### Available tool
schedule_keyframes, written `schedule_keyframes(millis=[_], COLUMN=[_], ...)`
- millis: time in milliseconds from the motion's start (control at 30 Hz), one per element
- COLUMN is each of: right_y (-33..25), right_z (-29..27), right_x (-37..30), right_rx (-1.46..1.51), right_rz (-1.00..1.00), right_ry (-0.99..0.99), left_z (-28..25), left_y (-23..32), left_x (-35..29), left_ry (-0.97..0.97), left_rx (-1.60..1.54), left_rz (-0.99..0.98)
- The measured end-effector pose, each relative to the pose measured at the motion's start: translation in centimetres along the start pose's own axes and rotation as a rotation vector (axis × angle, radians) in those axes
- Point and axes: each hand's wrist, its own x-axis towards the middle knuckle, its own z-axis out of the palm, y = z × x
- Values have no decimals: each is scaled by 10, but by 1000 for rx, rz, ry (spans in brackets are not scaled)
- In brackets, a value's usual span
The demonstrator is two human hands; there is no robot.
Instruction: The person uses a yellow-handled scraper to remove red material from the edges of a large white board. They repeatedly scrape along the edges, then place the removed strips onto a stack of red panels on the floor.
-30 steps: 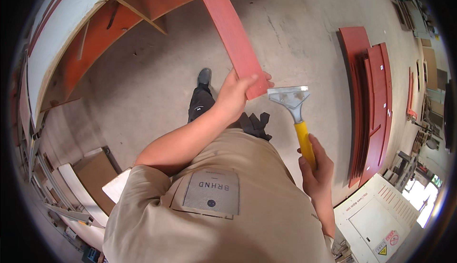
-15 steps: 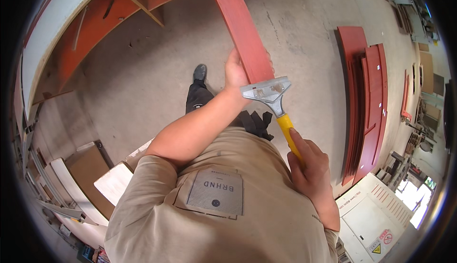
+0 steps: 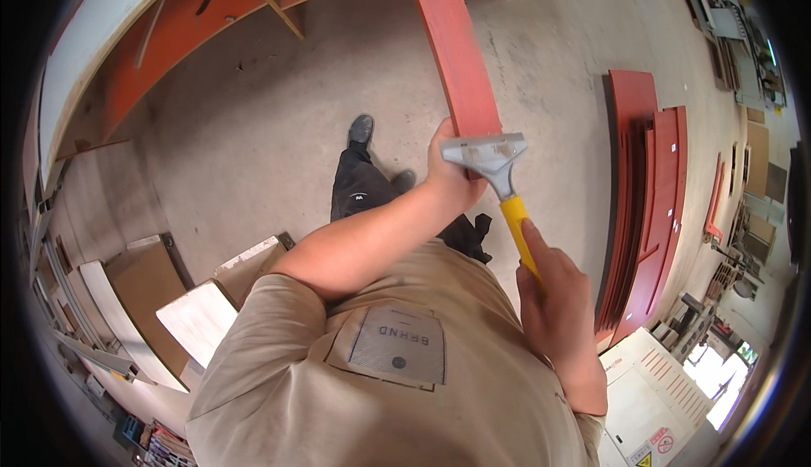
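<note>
A long, narrow red board [image 3: 456, 49] runs from the top edge down to my left hand [image 3: 454, 167]. That hand is closed around the board's near end from the left and below, its fingers partly hidden. My right hand [image 3: 551, 294] grips the yellow handle of a scraper [image 3: 498, 165] with a wide grey metal head. The scraper's head lies across the board's near end, and its blade edge faces away from me. Whether the blade presses on the wood is hard to tell.
Dark red panels [image 3: 655, 205] stand stacked on the right. A white cabinet [image 3: 655, 404] with slots is at the lower right. An orange-lined workbench [image 3: 135, 70] curves across the upper left. Pale boards [image 3: 200, 319] stand at the lower left, and my shoe [image 3: 361, 129] is on the concrete floor.
The board, both hands and the scraper have shifted slightly right in view. The scraper's head now sits a little further up the board, with the board's end showing below it. A second shoe has appeared.
</note>
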Motion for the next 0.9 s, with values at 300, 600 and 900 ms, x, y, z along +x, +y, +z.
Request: schedule_keyframes(millis=[300,600,900], right_y=[-26,-76,-83], right_z=[-8,-24,-12], right_x=[126,208,331], right_rx=[-62,-54,-146], right_rz=[-215,-67,-313], right_ry=[152,47,245], left_z=[-15,-32,-101], left_y=[-15,12,-21], left_x=[19,4,-30], left_ry=[5,-409,-685], left_rx=[91,625,794], left_rz=[122,159,-360])
